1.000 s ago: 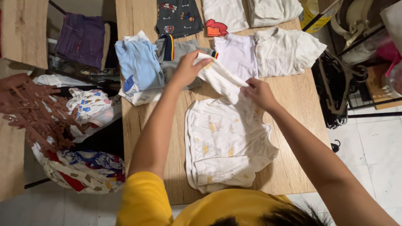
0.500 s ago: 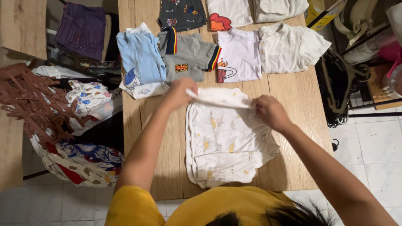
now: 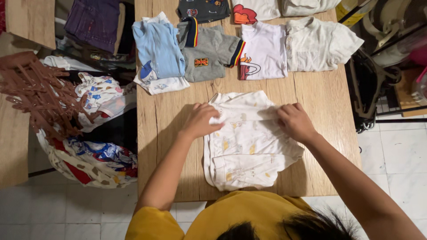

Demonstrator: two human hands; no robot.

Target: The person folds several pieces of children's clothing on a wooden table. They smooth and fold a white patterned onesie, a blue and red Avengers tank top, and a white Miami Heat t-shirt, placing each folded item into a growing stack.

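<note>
Both hands flat on white printed garment [image 3: 249,142], mid surface [image 3: 169,129]: left hand [image 3: 199,121] and right hand [image 3: 294,122] pinch the folded top edge, pressing it down to hold the crease.

Probably a home laundry corner: folded children's clothes [image 3: 209,49] on a wooden table [image 3: 320,133], hangers [image 3: 40,95] beside.

Both hands press a white printed garment [image 3: 249,138] flat on the wooden table [image 3: 169,111].
Left hand [image 3: 200,121] at its nine o'clock edge, right hand [image 3: 294,122] at three; folded shirts [image 3: 249,49] lie at twelve.
</note>
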